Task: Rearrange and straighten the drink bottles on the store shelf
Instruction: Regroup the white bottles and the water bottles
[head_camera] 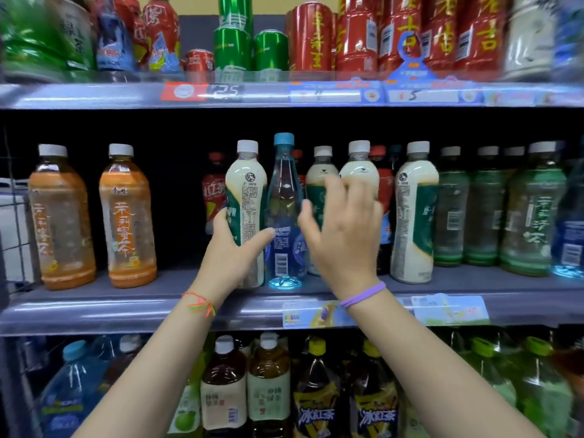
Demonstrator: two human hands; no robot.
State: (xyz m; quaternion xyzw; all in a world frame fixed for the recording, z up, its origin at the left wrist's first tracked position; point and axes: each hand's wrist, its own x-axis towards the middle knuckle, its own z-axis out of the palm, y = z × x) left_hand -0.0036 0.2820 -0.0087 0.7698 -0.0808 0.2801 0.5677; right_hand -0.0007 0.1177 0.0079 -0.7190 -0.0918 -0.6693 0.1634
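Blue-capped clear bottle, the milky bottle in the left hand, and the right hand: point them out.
Blue-capped clear bottle (284, 188): head view, upper body.
Milky white-capped bottle (248, 197): head view, label panel.
Left hand (232, 251): head view, back of hand.
Right hand (346, 235): head view, back of hand.

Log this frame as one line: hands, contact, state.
left hand grips milky bottle | right hand open, blurred, by blue-capped bottle | both bottles upright on middle shelf
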